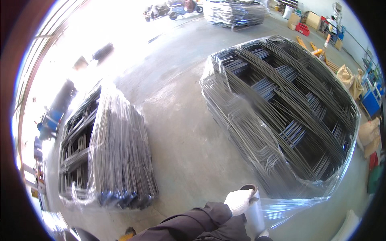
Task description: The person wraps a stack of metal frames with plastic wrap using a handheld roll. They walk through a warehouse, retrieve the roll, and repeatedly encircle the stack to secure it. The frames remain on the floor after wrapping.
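Observation:
My left hand, in a white glove, is closed on the upper end of a roll of clear stretch film. The roll stands tilted near the lower edge, its brown core showing at the top. A small part of my right hand, also white-gloved, shows against the lower end of the roll; most of it is cut off. From the roll a taut, bunched web of film runs right to the lower corner of a large stack of dark metal wire frames. Film wraps the sides of this stack.
Another film-wrapped stack of wire frames stands on the left, across a strip of concrete floor. A wrapped pallet load and scooters are at the back. Along the right are a yellow pallet jack, sacks and a red crate.

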Tool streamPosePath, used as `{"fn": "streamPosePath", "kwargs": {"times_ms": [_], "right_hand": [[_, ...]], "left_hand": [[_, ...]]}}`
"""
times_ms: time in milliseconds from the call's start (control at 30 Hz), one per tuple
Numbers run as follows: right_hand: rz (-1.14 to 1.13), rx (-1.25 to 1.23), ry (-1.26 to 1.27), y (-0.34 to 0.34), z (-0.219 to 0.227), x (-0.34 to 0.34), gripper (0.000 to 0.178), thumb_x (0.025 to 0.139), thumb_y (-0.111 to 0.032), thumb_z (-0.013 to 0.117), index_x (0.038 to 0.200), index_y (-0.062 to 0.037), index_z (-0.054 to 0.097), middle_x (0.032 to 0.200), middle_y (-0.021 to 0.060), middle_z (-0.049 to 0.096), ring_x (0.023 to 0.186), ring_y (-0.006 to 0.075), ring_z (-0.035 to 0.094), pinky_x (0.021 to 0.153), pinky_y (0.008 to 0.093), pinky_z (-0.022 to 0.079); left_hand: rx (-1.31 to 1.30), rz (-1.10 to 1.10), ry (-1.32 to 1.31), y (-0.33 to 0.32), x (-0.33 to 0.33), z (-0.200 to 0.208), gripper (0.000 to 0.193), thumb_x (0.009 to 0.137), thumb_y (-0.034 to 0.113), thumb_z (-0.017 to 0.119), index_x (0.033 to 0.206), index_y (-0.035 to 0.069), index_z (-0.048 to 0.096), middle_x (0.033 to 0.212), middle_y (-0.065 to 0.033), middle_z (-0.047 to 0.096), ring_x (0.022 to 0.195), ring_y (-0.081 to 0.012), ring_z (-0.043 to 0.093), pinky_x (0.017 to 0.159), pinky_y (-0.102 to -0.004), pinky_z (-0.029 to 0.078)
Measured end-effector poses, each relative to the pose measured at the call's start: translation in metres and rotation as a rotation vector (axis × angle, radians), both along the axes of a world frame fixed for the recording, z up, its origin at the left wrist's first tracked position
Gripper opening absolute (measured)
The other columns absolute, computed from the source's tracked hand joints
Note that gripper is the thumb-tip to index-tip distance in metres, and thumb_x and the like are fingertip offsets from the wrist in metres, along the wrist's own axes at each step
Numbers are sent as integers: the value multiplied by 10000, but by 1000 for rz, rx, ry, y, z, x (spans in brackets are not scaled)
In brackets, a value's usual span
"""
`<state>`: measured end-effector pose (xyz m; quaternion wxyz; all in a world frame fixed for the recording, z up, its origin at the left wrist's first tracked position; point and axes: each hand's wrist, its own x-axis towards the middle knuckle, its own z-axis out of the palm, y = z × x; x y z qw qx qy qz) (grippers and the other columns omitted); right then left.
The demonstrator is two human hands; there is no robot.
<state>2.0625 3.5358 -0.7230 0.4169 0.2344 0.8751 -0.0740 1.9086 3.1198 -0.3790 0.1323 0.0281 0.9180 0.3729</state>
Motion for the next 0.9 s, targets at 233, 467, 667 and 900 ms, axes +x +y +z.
{"fn": "streamPosePath", "kwargs": {"times_ms": [233,467,667,900], "right_hand": [[-103,26,0,-190,-6,-13,812,1229,-586,366,1647,99,490,1337,332,779,1191,443,784,1023,534,631],[-230,27,-19,-375,0,-32,822,1225,-599,372,1638,99,501,1340,329,778,1186,439,784,1020,532,633],[-303,4,-34,-523,2,-90,830,1221,-611,377,1630,99,510,1342,327,777,1182,436,785,1018,530,635],[-447,36,-16,-709,-2,-178,840,1217,-624,383,1621,99,521,1344,324,776,1177,433,785,1015,528,637]], "left_hand": [[66,-105,-37,-172,-63,-28,349,1146,398,670,1118,51,653,985,-236,771,940,-495,751,810,-573,597],[115,-189,-71,-336,-151,-18,362,1158,405,650,1138,44,653,1008,-243,777,956,-486,758,831,-576,600],[-21,-425,-305,-445,-239,-9,372,1173,418,616,1213,49,638,1084,-223,789,1023,-481,761,863,-569,602],[65,-573,-216,-581,-365,-23,407,1180,453,597,1230,51,640,1102,-238,787,1020,-486,760,853,-587,595]]}}
